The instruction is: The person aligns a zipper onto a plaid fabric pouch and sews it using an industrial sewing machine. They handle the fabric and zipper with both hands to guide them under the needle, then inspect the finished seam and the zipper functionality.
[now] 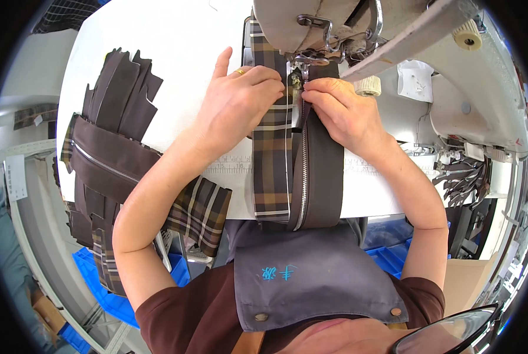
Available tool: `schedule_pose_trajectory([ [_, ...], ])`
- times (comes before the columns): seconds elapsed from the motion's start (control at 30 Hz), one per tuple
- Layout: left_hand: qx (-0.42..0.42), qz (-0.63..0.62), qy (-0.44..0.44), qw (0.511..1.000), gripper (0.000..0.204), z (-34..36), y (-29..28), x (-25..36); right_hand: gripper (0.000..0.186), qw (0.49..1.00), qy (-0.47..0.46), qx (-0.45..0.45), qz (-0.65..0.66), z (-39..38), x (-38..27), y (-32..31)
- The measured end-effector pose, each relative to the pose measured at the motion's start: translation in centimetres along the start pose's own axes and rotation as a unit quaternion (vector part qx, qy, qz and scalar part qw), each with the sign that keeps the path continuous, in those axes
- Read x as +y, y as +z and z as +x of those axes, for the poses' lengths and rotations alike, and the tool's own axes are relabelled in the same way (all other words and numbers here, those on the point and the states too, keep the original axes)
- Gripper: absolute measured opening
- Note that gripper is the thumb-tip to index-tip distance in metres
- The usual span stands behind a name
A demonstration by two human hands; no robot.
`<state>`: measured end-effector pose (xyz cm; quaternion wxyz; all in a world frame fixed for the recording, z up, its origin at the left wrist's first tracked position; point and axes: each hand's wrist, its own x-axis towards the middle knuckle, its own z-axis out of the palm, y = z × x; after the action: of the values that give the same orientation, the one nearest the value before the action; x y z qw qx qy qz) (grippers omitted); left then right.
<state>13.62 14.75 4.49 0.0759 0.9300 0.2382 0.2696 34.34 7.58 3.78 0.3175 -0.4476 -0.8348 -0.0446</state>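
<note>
A sewing machine (pixel 302 60) stands over a strip made of plaid fabric (pixel 271 189) and dark brown fabric (pixel 326 171), joined along a metal zipper (pixel 303 177). My left hand (pixel 237 97) is on the plaid side, left of the presser foot. Its fingers are bent together at the fabric's inner edge, and the little finger sticks up. Just right of the foot, my right hand (pixel 343 109) pinches the zipper's edge. The fingertips of both hands are close to the needle area, where the foot partly hides the fabric. The strip's near end reaches over the table edge.
Left on the white table (pixel 175 53) lies a pile of dark fabric pieces (pixel 119 94), crossed by another zippered strip (pixel 107 159). Blue bins (pixel 113 298) sit below. A ruler scale (pixel 234 162) runs across the table. Dark scraps (pixel 467 177) hang at right.
</note>
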Motion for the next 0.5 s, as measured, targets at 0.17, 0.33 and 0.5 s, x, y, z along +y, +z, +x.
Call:
schedule_pose_trajectory([
  [0.17,0.000,-0.011,-0.014,1.000,0.010,0.5,0.0,0.4,0.027,1.000,0.005,-0.007,-0.009,0.1,-0.1,-0.2],
  [0.33,-0.025,0.049,0.063,0.996,0.009,0.7,0.0,0.7,0.028,1.000,0.004,-0.007,-0.007,0.1,-0.1,-0.1],
  [0.5,-0.096,-0.132,-0.078,0.984,0.012,0.9,-0.6,1.3,0.026,1.000,0.000,-0.002,-0.010,-0.1,0.0,0.1],
])
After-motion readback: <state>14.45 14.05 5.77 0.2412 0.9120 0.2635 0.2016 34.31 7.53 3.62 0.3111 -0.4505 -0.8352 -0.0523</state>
